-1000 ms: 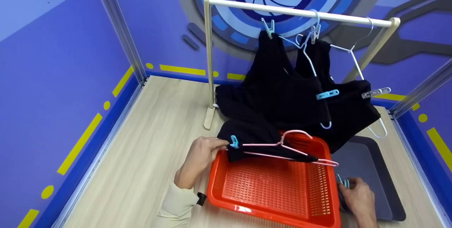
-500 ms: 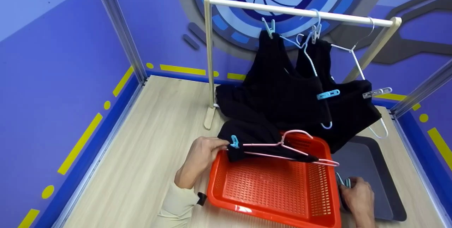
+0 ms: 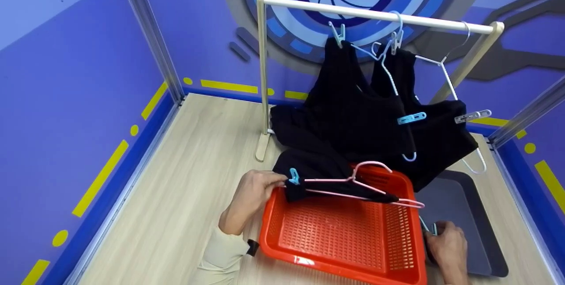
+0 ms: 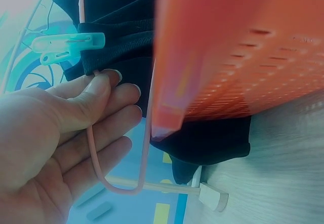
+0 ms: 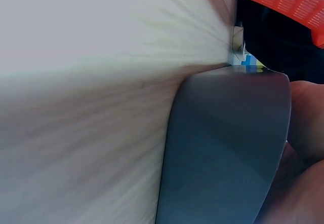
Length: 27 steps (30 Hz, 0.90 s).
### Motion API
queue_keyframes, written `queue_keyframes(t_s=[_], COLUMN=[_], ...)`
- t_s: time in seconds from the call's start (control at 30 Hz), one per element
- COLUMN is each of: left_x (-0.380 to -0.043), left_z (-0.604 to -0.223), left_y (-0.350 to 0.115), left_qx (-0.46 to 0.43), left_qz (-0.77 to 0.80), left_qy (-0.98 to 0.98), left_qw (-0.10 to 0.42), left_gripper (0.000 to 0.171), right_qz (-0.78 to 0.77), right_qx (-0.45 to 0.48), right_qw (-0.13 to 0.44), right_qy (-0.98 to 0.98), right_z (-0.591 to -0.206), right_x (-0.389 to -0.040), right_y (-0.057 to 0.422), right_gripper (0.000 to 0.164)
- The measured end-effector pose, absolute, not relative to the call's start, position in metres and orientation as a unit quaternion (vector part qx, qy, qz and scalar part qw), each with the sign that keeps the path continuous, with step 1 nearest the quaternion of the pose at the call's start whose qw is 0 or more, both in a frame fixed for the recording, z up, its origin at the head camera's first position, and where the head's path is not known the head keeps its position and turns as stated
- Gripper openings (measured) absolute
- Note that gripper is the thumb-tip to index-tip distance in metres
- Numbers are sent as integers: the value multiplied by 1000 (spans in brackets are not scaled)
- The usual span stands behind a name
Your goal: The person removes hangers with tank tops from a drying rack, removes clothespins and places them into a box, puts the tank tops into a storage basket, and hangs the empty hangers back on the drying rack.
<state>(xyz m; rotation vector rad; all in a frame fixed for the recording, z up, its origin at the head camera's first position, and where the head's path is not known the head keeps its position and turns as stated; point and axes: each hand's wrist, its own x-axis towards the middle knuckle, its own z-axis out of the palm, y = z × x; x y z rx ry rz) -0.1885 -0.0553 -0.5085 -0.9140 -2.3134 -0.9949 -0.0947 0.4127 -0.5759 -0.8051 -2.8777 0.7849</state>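
Observation:
My left hand (image 3: 251,196) pinches the left end of a pink clothes hanger (image 3: 329,181) between thumb and fingers. A blue clothespin (image 4: 68,42) clips a black garment (image 3: 311,166) to that end, right above the fingertips. The garment drapes over the hanger and down behind the red basket (image 3: 276,256), whose back part lies under the hanger. My right hand (image 3: 448,243) is low over the grey tray (image 3: 483,232) and holds a pale blue clothespin (image 3: 435,228) at its fingertips. In the right wrist view, the tray's wall hides most of this hand.
Behind the basket stands a wooden rack with a white rail (image 3: 331,8). Two black tops hang from it, one on a blue hanger (image 3: 388,75) and one on a white hanger (image 3: 448,80), with several clothespins on them. Blue-purple walls (image 3: 79,113) enclose the table.

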Motion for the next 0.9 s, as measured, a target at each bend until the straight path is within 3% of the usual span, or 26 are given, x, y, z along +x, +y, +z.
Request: queue_keyframes(t_s=[0.37,0.7,0.9], left_x=[-188,-187,-188], left_z=[-508,-507,-508], left_y=[-55,-55,-55], left_qx=[-328,-321,-325], left_qz=[-363,-370,-366], left_qy=[-843,-845,-843], left_qw=[221,216,223], left_gripper=[6,7,5], right_qz=[260,269,283], right_qx=[-261,-229,-210], right_qw=[21,100,118], right_qy=[-930,-930,-928], right_z=[-566,-531,-504], right_x=[-92,-91,-92], right_y=[412,395,377], right_gripper=[48,43,42])
